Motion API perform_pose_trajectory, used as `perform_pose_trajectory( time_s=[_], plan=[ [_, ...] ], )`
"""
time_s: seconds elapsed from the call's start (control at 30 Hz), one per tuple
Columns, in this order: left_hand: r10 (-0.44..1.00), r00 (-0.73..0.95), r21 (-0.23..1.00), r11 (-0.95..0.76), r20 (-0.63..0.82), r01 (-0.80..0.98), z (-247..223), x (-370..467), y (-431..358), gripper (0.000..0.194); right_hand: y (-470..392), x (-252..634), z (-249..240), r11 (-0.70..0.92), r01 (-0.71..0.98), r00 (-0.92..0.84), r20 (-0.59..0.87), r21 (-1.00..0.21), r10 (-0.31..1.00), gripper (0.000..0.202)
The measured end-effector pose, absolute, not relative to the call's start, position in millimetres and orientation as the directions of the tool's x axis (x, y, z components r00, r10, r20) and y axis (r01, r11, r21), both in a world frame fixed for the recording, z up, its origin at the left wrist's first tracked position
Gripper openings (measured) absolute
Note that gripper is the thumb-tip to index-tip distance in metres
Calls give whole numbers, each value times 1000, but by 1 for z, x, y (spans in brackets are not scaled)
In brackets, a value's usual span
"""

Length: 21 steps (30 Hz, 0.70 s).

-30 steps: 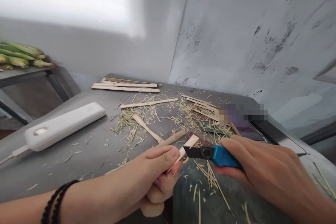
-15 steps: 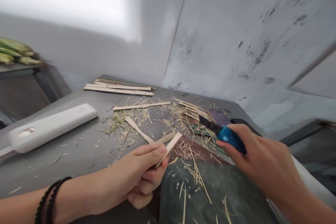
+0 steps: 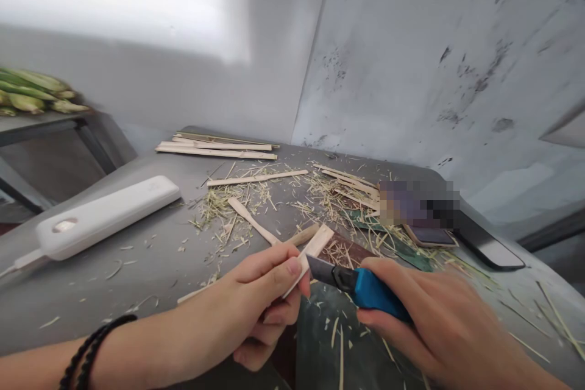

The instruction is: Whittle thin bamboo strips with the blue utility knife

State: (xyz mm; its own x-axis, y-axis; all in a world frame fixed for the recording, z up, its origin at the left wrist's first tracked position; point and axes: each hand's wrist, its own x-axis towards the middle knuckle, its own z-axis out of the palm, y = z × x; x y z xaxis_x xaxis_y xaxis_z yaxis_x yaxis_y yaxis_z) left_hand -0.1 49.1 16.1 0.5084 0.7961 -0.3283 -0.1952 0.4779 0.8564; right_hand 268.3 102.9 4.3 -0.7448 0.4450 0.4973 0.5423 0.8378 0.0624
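A white power bank (image 3: pixel 109 217) with a cable lies on a grey desk (image 3: pixel 150 283); green-husked corn (image 3: pixel 34 92) sits piled on a side stand (image 3: pixel 39 125) at far left.

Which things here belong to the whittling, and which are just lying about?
Likely part of the work:
- pale strip, in the left hand
- blue-handled knife, in the right hand
- stacked strips
- shavings, as waste

Likely just lying about:
- white device with cable
- black-edged device
- green vegetables

One blue-handled metal knife (image 3: pixel 377 295), one hand-held pale wooden strip (image 3: pixel 320 240), one oblong white plastic device (image 3: pixel 109 217), two black beaded bracelets (image 3: pixel 91 351) and two flat dark phones (image 3: pixel 487 242) showed.
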Motion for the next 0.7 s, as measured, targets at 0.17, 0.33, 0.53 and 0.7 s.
perform_pose_trajectory(
  time_s=[0.17,0.33,0.53,0.7],
  plan=[
    [775,512,852,504,-371,-146,19,1,47,36,105,264,5,863,504,-766,471,19,437,34],
    [767,507,836,528,-394,-150,17,2,48,39,106,265,-1,858,513,-771,438,-2,462,34],
    [748,492,819,563,-446,-113,21,3,52,42,115,275,-4,823,554,-773,446,124,452,36],
    [749,496,821,559,-440,-116,25,4,52,44,125,283,4,821,528,-794,471,220,384,30]
  ],
)
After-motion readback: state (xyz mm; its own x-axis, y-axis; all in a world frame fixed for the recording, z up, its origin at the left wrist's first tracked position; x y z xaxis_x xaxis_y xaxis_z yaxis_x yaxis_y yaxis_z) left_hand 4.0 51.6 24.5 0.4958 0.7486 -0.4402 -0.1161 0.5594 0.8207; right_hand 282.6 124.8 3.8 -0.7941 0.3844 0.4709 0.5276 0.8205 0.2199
